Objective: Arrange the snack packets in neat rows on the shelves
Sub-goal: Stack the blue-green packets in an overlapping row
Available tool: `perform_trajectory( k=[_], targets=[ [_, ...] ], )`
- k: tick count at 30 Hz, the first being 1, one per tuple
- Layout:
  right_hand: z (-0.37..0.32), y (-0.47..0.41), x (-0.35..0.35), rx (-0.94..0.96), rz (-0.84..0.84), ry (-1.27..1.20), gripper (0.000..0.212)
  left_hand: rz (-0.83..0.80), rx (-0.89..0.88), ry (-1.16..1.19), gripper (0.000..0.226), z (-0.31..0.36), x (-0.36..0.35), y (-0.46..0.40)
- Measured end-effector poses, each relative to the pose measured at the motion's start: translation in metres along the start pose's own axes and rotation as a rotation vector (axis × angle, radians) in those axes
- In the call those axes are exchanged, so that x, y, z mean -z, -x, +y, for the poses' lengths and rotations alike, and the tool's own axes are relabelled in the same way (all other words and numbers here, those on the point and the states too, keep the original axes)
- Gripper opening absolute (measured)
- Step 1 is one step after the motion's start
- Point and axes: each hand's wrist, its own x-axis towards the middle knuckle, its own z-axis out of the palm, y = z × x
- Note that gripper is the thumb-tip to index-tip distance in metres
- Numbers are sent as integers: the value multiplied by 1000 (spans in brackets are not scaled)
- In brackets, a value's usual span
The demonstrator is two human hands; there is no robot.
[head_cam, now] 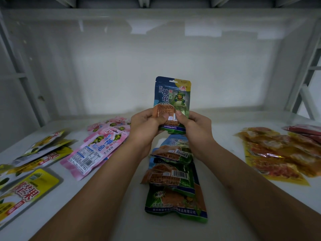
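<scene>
- L hand + R hand: thumbs and curled fingers pinch blue/green packet upright above shelf; print reads "神龟".
- Same-type packets in row below hands.
- Pink "神龟" packs left; yellow packs right.

a white shelf carries yellow packets at the left, pink packets beside them, a column of overlapping blue-green packets in the middle, and orange-yellow packets with red ones at the right.
</scene>
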Motion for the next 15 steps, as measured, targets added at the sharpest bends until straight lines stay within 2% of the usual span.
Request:
perform_trajectory(
  k=[8, 15],
  targets=[
    [5, -1, -1, 168, 26, 148, 21, 22, -22, 17, 22, -1, 0, -2],
    [3, 1, -2, 177, 44, 75, 20, -14, 122, 115, 17, 2, 1, -4]
  ],
)
